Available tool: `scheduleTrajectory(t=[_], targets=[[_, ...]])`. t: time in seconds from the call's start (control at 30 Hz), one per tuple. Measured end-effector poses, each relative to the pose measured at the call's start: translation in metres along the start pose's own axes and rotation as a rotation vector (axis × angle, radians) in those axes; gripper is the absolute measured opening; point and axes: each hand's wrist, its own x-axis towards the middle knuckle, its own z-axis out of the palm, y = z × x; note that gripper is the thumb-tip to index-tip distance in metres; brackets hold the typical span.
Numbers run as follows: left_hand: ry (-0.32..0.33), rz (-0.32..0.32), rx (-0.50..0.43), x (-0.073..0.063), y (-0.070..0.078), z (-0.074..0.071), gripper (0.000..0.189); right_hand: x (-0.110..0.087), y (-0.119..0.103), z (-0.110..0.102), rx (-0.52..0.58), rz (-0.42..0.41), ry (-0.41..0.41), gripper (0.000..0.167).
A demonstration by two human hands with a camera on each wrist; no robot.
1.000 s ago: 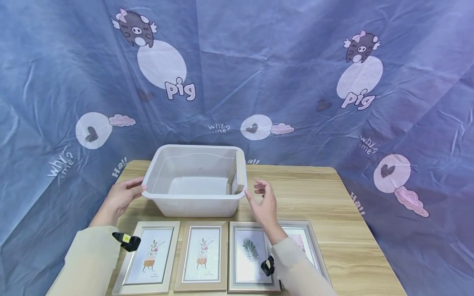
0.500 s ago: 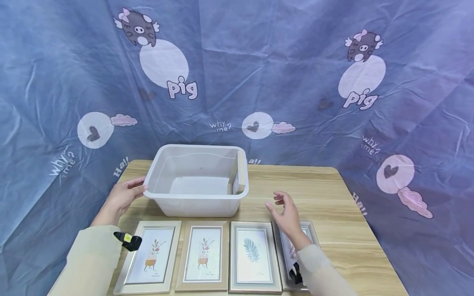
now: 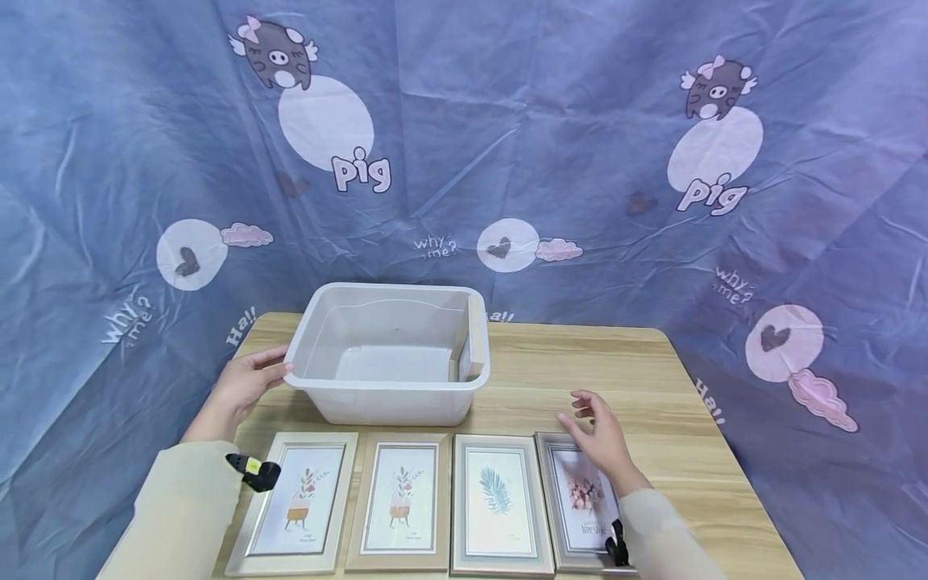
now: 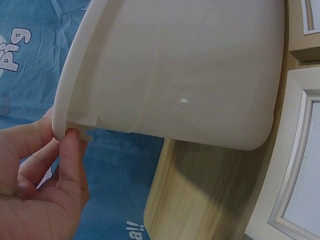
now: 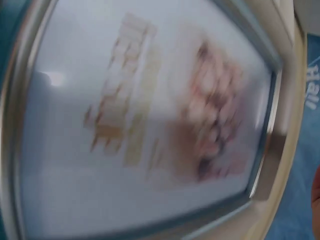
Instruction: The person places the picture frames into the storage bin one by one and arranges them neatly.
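A white plastic tub (image 3: 391, 405) stands at the back left of the table, with a wooden-edged picture frame (image 3: 475, 338) upright against its right inner wall. My left hand (image 3: 242, 387) pinches the tub's left rim; the left wrist view shows the thumb and fingers on either side of its lip. Over the upper right of a grey-silver picture frame (image 3: 580, 499) with pink flowers, my right hand (image 3: 605, 443) hovers with loosely bent fingers and holds nothing. That frame's flower picture (image 5: 215, 100) fills the right wrist view, blurred.
To the left of the flower frame lie a silver frame with a leaf print (image 3: 500, 499), a tan frame (image 3: 399, 503) and a cream frame (image 3: 297, 503). They line the table's (image 3: 696, 483) near side. A blue printed cloth (image 3: 464, 161) hangs behind.
My right hand has left the tub's right side and moved right and nearer, to the flower frame. The left hand still grips the tub's rim.
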Motion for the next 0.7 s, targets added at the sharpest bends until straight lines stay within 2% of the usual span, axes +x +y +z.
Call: scheduleTrajectory(t=[0.33, 0.53, 0.7], targets=[[-0.005, 0.012, -0.01, 0.0, -0.002, 0.0, 0.05, -0.006, 0.034, -0.02, -0.057, 0.087, 0.038, 0.052], [-0.006, -0.006, -0.005, 0.004, 0.0, -0.001, 0.05, -0.011, 0.041, -0.03, -0.066, 0.173, 0.004, 0.058], [-0.012, -0.004, -0.002, 0.007, 0.001, -0.003, 0.05, -0.015, 0.046, -0.034, -0.088, 0.205, -0.017, 0.059]])
